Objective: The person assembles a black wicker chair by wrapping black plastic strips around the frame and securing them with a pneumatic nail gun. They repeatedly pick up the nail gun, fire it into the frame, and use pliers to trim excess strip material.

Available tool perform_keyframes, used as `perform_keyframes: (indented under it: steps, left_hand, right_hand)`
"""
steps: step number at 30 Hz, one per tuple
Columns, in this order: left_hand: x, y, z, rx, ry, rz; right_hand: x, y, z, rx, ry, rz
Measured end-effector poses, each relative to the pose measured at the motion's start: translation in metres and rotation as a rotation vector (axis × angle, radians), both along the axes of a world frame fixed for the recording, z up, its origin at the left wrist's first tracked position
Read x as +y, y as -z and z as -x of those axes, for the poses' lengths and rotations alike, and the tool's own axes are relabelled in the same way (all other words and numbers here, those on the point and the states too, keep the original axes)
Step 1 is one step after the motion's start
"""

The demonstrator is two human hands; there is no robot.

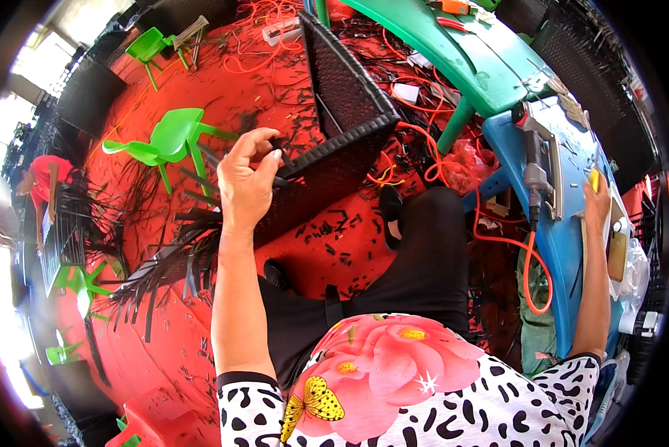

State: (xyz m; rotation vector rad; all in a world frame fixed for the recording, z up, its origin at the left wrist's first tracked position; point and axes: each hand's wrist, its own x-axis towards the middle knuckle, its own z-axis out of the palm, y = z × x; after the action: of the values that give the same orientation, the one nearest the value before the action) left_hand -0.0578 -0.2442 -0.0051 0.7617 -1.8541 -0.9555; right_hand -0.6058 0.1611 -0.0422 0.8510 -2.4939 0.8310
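Observation:
A black woven wicker frame (330, 153) stands tilted in front of my knees, with long loose strips (189, 257) fanning out from its left end. My left hand (246, 179) is at its upper edge, fingers curled and thumb pressed in around a black strip (281, 153) there. Out to the right, my right hand (597, 208) is closed on a small tool with a yellow handle (595, 179), over the blue stool (554, 257); its kind is hard to make out. Beside that hand lies an air stapler (535, 175) with an orange hose (532, 294).
A green table (491, 71) at the back right holds red-handled pliers (453, 24). Green chairs (172, 138) stand on the left of the red floor (275, 97), which is strewn with black scraps and hoses. A person in red (51, 179) works at far left.

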Motion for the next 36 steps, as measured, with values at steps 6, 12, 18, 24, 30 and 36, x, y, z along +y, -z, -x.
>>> perform_keyframes:
  steps: [6, 12, 18, 24, 30, 36]
  left_hand:
    - [0.013, 0.000, -0.010, 0.006, -0.023, 0.058]
    - [0.028, -0.004, -0.004, 0.014, 0.040, 0.133]
    - [0.033, -0.005, -0.009, 0.032, 0.062, 0.133]
    - [0.035, -0.005, -0.013, -0.026, 0.070, 0.149]
    - [0.034, -0.001, -0.011, 0.075, 0.064, 0.087]
    - [0.037, -0.010, -0.019, 0.019, 0.134, 0.124]
  right_hand:
    - [-0.196, -0.091, -0.260, 0.230, -0.931, -0.169]
    - [-0.272, -0.088, -0.326, 0.387, -1.191, -0.305]
    - [-0.284, -0.086, -0.340, 0.423, -1.224, -0.394]
    - [-0.292, -0.090, -0.342, 0.535, -1.280, -0.427]
    - [-0.296, -0.076, -0.331, 0.564, -1.317, -0.328]
    - [-0.223, -0.072, -0.262, 0.208, -0.906, -0.177]
